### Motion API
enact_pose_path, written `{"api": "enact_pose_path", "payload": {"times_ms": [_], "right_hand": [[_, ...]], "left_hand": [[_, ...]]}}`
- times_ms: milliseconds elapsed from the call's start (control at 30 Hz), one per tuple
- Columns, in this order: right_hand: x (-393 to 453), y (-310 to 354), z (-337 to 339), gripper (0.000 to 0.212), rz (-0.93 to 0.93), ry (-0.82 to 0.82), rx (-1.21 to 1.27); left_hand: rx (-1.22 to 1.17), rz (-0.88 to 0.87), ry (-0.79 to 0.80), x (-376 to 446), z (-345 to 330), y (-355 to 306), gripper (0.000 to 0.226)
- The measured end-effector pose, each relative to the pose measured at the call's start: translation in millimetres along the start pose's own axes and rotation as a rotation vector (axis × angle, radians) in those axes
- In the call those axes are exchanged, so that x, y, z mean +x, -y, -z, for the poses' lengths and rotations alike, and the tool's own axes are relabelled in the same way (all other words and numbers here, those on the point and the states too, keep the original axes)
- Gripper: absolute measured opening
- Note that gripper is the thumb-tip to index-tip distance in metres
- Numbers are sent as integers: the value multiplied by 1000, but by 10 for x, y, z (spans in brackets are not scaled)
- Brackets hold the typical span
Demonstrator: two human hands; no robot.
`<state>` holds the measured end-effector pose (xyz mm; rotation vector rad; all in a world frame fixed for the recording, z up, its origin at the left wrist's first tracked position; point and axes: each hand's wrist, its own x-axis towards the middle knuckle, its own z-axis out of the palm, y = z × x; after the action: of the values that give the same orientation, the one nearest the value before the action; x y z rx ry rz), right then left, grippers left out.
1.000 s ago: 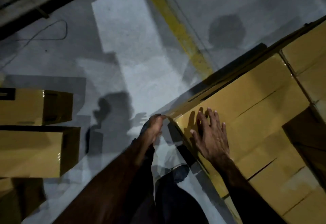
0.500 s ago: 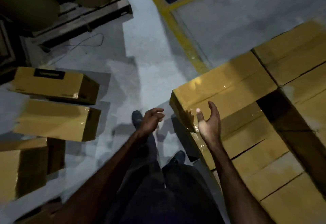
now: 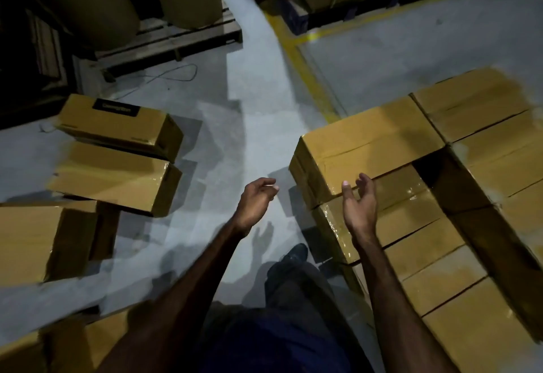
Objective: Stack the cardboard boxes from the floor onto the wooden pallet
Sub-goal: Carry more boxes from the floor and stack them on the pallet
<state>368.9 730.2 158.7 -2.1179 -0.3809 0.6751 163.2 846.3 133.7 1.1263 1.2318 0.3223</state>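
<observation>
Top box (image 3: 367, 140) — long axis up-right.

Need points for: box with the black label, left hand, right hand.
box with the black label (image 3: 117, 121): head view, on its top face below the label.
left hand (image 3: 255, 202): head view, back of the hand.
right hand (image 3: 360, 211): head view, middle of the palm.

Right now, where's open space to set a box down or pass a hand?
Free: the dark gap among the stacked boxes, and the floor aisle between the stack and the floor boxes. Both hands are empty: left hand, right hand. Crowded: left side, floor boxes packed close.
</observation>
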Motion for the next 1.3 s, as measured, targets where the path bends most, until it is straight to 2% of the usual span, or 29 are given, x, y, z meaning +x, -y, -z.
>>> {"api": "enact_pose_path", "payload": {"times_ms": [133, 233, 467, 633, 800, 967, 1167, 1300], "right_hand": [[-711, 33, -243, 53, 65, 40, 40], [-1340, 60, -598, 51, 120, 120, 34], [-2651, 169, -1588, 47, 244, 510, -68], [-3403, 389, -2126, 50, 362, 774, -158], [-3890, 539, -2539, 55, 451, 967, -238], [-4219, 603, -2842, 57, 518, 1157, -308], [-4573, 453, -3160, 54, 521, 1354, -387], [-4787, 277, -3341, 52, 485, 1482, -435]], "left_hand": [[-49, -75, -31, -487, 478, 228, 20], [-94, -94, -98, -994, 1009, 496, 27], [-233, -56, -407, -2252, 2316, 1323, 32], [-453, -53, -688, -2889, 2878, 1838, 28], [-617, -66, -916, -3339, 3153, 2204, 12], [-692, -22, -1084, -3648, 3276, 2509, 18], [-793, 100, -1219, -4053, 3103, 2776, 18], [-778, 200, -1333, -4314, 2866, 2914, 16]]}}
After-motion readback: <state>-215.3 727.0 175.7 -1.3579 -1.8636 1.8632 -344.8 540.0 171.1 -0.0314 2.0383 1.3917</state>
